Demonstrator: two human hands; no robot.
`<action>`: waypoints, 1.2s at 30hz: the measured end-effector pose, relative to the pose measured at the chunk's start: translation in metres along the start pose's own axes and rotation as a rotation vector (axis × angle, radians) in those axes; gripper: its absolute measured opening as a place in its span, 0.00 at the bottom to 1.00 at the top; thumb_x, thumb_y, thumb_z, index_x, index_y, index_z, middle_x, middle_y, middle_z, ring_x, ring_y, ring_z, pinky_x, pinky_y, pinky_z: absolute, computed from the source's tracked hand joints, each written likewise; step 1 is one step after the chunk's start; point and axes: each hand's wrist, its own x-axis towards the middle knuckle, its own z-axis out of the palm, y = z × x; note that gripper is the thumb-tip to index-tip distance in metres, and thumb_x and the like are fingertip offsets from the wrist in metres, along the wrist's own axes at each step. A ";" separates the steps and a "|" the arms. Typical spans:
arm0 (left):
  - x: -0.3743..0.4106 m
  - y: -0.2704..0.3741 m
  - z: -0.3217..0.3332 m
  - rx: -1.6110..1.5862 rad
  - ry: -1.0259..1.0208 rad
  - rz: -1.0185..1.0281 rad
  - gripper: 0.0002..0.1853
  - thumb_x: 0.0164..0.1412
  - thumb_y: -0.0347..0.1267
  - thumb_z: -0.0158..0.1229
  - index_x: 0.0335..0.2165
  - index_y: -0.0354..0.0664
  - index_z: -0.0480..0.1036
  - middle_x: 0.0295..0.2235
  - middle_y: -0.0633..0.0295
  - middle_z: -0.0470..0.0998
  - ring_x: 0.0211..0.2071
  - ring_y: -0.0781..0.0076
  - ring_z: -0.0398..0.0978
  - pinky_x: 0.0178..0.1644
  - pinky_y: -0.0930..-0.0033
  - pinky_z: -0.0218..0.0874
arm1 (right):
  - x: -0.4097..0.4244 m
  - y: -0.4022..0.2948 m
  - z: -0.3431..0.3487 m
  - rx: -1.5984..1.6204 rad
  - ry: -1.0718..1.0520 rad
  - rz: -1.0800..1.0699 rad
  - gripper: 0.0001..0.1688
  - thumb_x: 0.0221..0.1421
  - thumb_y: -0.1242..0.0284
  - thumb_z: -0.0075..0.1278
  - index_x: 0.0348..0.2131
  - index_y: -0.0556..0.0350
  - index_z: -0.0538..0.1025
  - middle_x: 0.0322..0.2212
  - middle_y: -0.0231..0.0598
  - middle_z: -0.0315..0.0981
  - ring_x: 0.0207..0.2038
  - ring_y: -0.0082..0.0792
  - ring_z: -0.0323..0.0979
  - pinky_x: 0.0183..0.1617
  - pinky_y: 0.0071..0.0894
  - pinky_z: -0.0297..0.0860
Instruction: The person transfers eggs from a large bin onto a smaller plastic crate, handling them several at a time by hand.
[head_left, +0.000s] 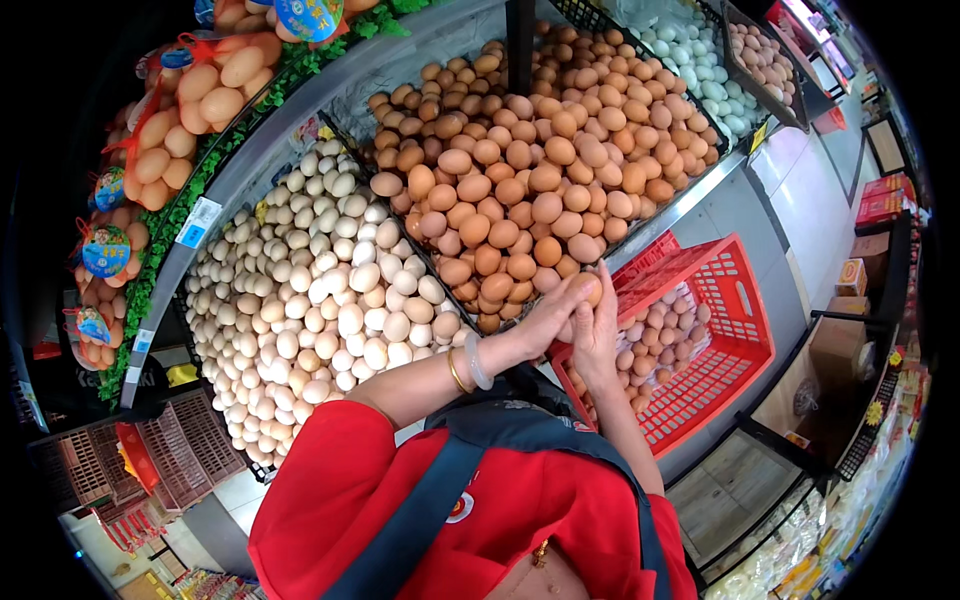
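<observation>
My left hand (551, 315), with a white bangle and a gold-coloured one at its wrist, meets my right hand (596, 330) in front of my chest. A brown egg (584, 289) sits between the fingers of both hands. Something pale and rounded shows lower between the palms, mostly hidden. Just beyond the hands lies a large heap of brown eggs (517, 195). A heap of cream-white eggs (322, 300) spreads to the left. To the right of my right hand is a red plastic crate (731, 337) holding brown and pinkish eggs (660, 334).
A black divider (405, 240) parts the two heaps. A dark post (520, 45) rises at the back. Pale green eggs (697, 67) lie at upper right. Netted egg bags (221, 86) fill the upper-left shelf. Stacked brown crates (180, 450) stand lower left, and shelving with cardboard boxes (840, 349) at right.
</observation>
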 end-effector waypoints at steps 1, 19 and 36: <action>0.003 0.007 -0.007 -0.182 -0.009 -0.127 0.27 0.64 0.49 0.42 0.52 0.40 0.60 0.46 0.59 0.68 0.47 0.74 0.68 0.47 0.72 0.63 | 0.004 -0.004 0.002 0.025 -0.016 0.007 0.38 0.58 0.52 0.38 0.56 0.66 0.59 0.54 0.56 0.54 0.57 0.50 0.54 0.61 0.41 0.52; 0.278 0.186 -0.112 1.915 0.222 0.427 0.34 0.44 0.58 0.54 0.42 0.42 0.73 0.45 0.49 0.70 0.49 0.59 0.68 0.46 0.61 0.67 | -0.135 0.054 -0.095 -0.310 0.276 0.425 0.20 0.54 0.77 0.50 0.48 0.58 0.68 0.50 0.44 0.60 0.36 0.28 0.71 0.37 0.23 0.70; 0.319 0.172 -0.160 1.749 -0.002 0.454 0.32 0.55 0.55 0.51 0.53 0.50 0.64 0.55 0.43 0.59 0.58 0.48 0.54 0.61 0.58 0.48 | -0.175 0.123 -0.122 -0.486 0.220 0.813 0.16 0.53 0.69 0.48 0.41 0.56 0.71 0.38 0.45 0.68 0.38 0.42 0.71 0.41 0.39 0.70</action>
